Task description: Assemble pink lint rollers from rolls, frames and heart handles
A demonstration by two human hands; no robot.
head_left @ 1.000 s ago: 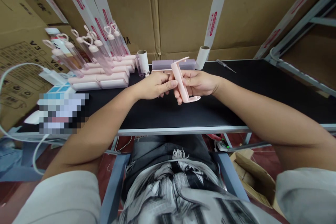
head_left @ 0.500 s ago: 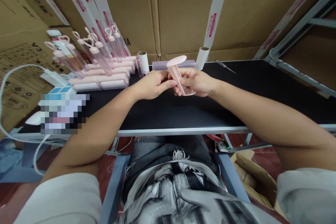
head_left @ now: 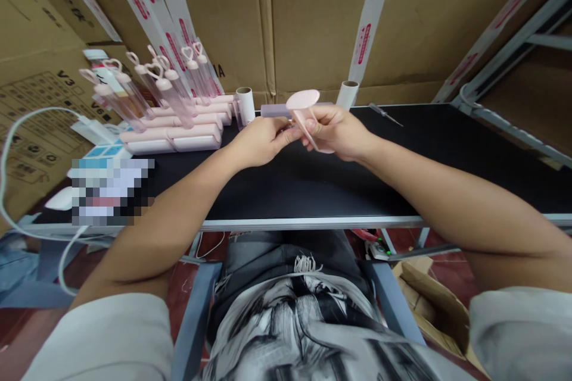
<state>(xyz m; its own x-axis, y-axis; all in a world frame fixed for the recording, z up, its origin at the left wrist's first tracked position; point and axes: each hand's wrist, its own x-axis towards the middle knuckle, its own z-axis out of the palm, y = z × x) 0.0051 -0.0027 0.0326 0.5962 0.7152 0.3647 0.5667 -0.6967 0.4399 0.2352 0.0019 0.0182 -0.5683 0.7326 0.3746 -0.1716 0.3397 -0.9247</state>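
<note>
"What's in hand over there, seen from the head camera?"

"A pink bracket [head_left: 302, 101] with a round end plate, held up over the black counter [head_left: 295, 193]; the right hand [head_left: 343, 131] has its grip closed on it, thumb against the strip; the left hand [head_left: 263, 138] meets it from the other side, thumb and fingers drawn narrow, though I can't tell whether they pinch the bracket or something small hidden there."

"Which step would you call it?"

"Close two-handed work on the bracket, I'd judge, with the round plate tilted up; the next move seems to call for a steady right hand and a light left thumb, so that the piece doesn't slip."

"And room to move?"

"Plenty towards the front, down to the metal edge [head_left: 313, 224]; the right side looks roomy too, with a screwdriver [head_left: 379, 111] lying near the back; behind the hands it's tighter, with a lavender piece [head_left: 274, 111], a cardboard tube [head_left: 347, 95] near the right knuckles and the cardboard wall [head_left: 313, 24]; on the left, the clear tubes with heart-shaped tops [head_left: 171, 94] stand tall enough to be knocked by a wide swing."
</note>
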